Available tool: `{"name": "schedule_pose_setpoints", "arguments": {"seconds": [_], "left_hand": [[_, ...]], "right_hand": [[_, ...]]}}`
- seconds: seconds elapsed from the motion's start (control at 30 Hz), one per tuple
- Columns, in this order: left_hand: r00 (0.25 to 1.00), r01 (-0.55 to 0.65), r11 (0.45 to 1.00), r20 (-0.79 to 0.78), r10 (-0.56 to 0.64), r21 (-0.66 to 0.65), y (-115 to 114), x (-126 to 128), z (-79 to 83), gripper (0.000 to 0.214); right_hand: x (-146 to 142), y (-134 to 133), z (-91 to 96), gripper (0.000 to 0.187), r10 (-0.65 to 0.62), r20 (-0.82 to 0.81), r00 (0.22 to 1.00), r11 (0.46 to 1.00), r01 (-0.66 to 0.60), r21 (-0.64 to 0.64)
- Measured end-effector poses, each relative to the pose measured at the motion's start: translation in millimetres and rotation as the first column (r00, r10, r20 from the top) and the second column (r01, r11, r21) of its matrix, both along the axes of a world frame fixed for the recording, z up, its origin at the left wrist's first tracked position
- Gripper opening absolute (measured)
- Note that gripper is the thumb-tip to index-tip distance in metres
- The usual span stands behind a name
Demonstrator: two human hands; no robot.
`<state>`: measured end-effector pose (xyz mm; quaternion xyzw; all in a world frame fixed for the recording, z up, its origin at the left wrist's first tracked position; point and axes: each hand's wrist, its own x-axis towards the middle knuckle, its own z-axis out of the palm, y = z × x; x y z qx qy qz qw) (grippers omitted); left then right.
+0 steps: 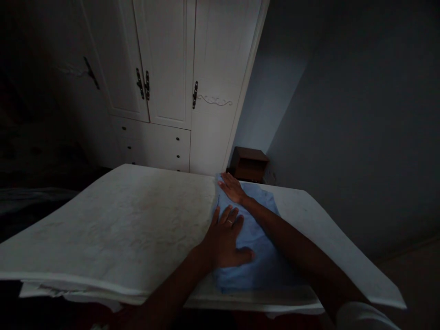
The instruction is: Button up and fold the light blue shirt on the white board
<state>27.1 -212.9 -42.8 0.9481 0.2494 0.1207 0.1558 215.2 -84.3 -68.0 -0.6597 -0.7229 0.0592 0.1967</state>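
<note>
A light blue folded cloth garment [254, 233] lies flat on the white table [137, 220], to the right of its middle. My left hand [225, 240] rests on the garment's left edge, fingers spread and a ring on one finger. Farther off, near the table's back edge, my right hand [232, 187] lies flat on the garment's far left corner. Both palms face down, and neither hand grips the fabric. My right forearm crosses over the garment and hides part of it.
Behind the table stands a white wardrobe [165, 59] with dark handles and several drawers. A small brown nightstand [252, 156] is in the corner by the grey wall [360, 114]. Dark fabric [27, 206] shows at the left, and the room is dim.
</note>
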Motion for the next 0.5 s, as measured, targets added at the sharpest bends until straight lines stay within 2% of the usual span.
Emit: {"name": "schedule_pose_setpoints", "arguments": {"seconds": [0.1, 0.3, 0.5], "left_hand": [[1.0, -0.019, 1.0, 0.013, 0.019, -0.023, -1.8, 1.3, -2.5, 0.096], [0.999, -0.04, 0.998, 0.035, 0.042, -0.04, -4.2, 2.1, -0.3, 0.094], [0.993, -0.046, 0.999, 0.108, 0.048, -0.019, -1.5, -0.1, -2.4, 0.07]], "right_hand": [[3.8, 3.5, -5.5, 0.079, -0.002, -0.062, 0.998, 1.0, 0.001, -0.012], [6.5, 8.3, -6.5, 0.075, 0.004, -0.115, 0.993, 1.0, -0.006, -0.012], [7.5, 4.8, -1.9, 0.081, 0.003, -0.208, 0.978, 1.0, -0.001, 0.01]]}}
